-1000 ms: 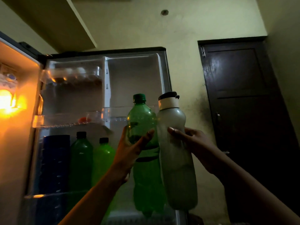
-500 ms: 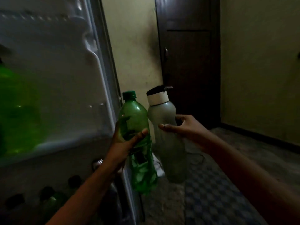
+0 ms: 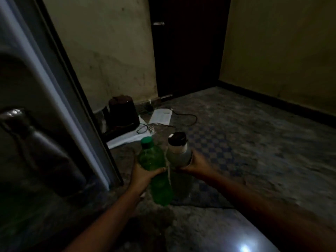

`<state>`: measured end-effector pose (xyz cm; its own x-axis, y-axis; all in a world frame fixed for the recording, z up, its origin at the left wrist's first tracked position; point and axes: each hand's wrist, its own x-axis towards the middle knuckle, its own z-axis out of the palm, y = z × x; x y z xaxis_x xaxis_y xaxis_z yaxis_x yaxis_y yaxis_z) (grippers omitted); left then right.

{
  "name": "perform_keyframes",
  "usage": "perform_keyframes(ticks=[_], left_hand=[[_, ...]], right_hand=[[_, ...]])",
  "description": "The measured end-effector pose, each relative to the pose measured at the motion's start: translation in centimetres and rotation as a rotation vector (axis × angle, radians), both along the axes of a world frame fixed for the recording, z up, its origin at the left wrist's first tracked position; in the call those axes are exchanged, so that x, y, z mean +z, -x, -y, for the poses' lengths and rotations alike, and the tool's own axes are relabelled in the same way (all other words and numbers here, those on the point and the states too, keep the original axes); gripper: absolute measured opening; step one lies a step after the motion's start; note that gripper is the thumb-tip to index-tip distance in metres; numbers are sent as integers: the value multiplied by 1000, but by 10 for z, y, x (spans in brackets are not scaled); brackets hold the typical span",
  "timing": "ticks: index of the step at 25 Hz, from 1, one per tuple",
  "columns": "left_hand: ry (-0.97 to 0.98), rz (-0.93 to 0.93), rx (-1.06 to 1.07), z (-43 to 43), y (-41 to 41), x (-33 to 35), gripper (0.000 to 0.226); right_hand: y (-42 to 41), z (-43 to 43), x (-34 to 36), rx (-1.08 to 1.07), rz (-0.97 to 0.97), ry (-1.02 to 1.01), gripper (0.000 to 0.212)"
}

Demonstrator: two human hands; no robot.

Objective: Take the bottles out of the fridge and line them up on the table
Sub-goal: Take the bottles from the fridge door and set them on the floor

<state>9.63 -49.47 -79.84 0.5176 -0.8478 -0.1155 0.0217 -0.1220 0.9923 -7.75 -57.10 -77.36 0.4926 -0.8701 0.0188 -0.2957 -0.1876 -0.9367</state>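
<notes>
Beside the open fridge door [image 3: 45,79], low over the floor [image 3: 272,151]: both hands loaded.

- Left hand [image 3: 143,176]: wrapped round the green bottle [image 3: 151,158] at mid-body, thumb across the front. Green cap up, bottle tilted slightly.
- Right hand [image 3: 197,164]: fingers curled round the grey bottle [image 3: 179,155], just below its white collar and dark lid.
- Bottles side by side, shoulders touching or nearly so. Can't tell which, too dim. Both are carried in the air above the edge of a checkered mat [image 3: 214,142].
- Against the far wall: a dark appliance [image 3: 122,113] on the floor, a paper sheet [image 3: 161,116] just beside it, and a loose cable [image 3: 189,117] trailing past.
- Dark door [image 3: 187,51] in the corner, closed.
- Glossy surface [image 3: 218,231] at the near right, with light glare on it.
- Something dark and bottle-shaped in the fridge door, too blurred to identify.
</notes>
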Motion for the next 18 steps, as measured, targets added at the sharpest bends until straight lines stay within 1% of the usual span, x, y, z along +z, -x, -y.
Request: perform_keyframes(ticks=[1, 3, 4, 6, 8, 10, 12, 16, 18], left_hand=[[-29, -17, 37, 5, 1, -28, 104], [-102, 6, 69, 8, 10, -73, 113], [-131, 12, 65, 7, 16, -90, 112], [-168, 28, 30, 1, 27, -111, 101], [-186, 50, 27, -3, 35, -129, 106], [-211, 75, 12, -5, 43, -135, 109], [-199, 100, -17, 2, 50, -131, 104], [-113, 163, -98, 29, 60, -120, 108], [-82, 176, -129, 47, 60, -118, 106]], right_hand=[[2, 3, -23, 1, -8, -15, 55], [8, 1, -57, -18, -41, -40, 55], [13, 0, -73, -38, -56, -50, 57], [21, -3, -87, -35, -93, -80, 63], [33, -4, -103, -24, -114, -131, 68], [43, -5, -119, -71, -128, -151, 75], [51, -5, -136, -109, -172, -142, 77], [56, 8, -146, -195, -170, -158, 67], [56, 21, -148, -217, -137, -169, 66]])
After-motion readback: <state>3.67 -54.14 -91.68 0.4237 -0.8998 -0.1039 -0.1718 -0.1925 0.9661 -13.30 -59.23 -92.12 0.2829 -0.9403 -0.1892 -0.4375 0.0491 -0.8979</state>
